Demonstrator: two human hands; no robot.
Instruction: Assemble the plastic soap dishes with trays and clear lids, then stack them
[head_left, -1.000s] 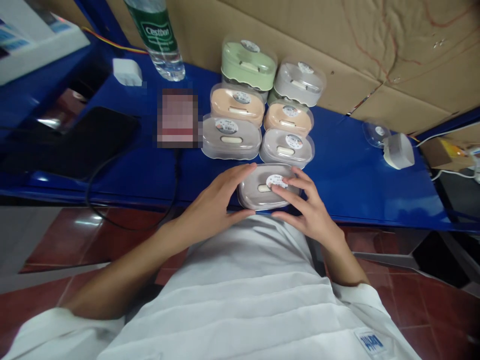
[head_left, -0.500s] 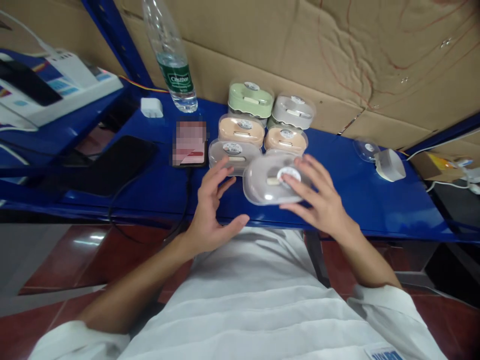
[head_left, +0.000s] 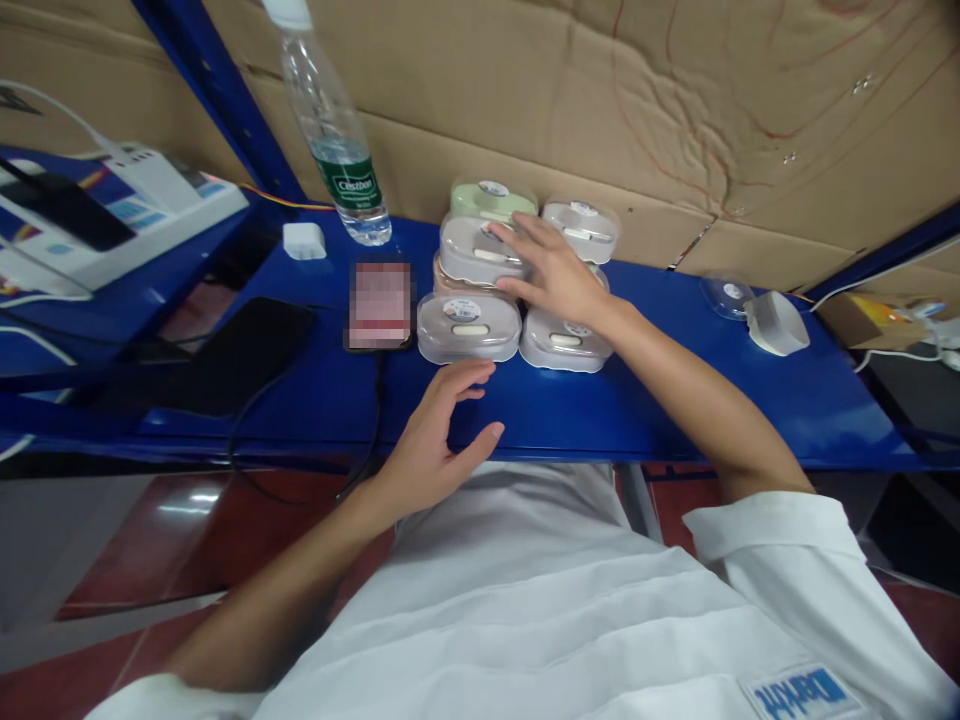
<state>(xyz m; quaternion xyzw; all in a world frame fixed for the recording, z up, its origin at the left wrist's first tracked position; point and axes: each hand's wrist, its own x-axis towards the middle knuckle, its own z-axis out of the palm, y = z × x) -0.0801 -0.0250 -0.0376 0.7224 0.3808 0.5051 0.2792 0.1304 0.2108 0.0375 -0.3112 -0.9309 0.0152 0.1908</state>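
My right hand (head_left: pixel 559 272) reaches across the boxes and grips a grey oval plastic box with a clear lid (head_left: pixel 471 262), fingers over its top and thumb at the near side. This box sits on or just over a peach-coloured box (head_left: pixel 444 284), mostly hidden beneath it. Behind it is a green box (head_left: pixel 472 200); another grey box (head_left: pixel 600 240) stands at the back right. In front are a left grey box (head_left: pixel 435 345) and a right grey box (head_left: pixel 544 357), the latter partly under my forearm. My left hand (head_left: pixel 431 435) is open and empty, near the front left box.
A water bottle (head_left: pixel 349 180), white charger plug (head_left: pixel 304 241) and phone with a blurred screen (head_left: pixel 380 300) stand left on the blue table (head_left: pixel 660 420). A dark flat object (head_left: pixel 240 340) lies further left. At right are a clear lid (head_left: pixel 726 297) and a whitish container (head_left: pixel 780 325).
My right hand has moved forward and left with the grey box, from the front of the group to above the peach box. My left hand stays open near the table's front edge.
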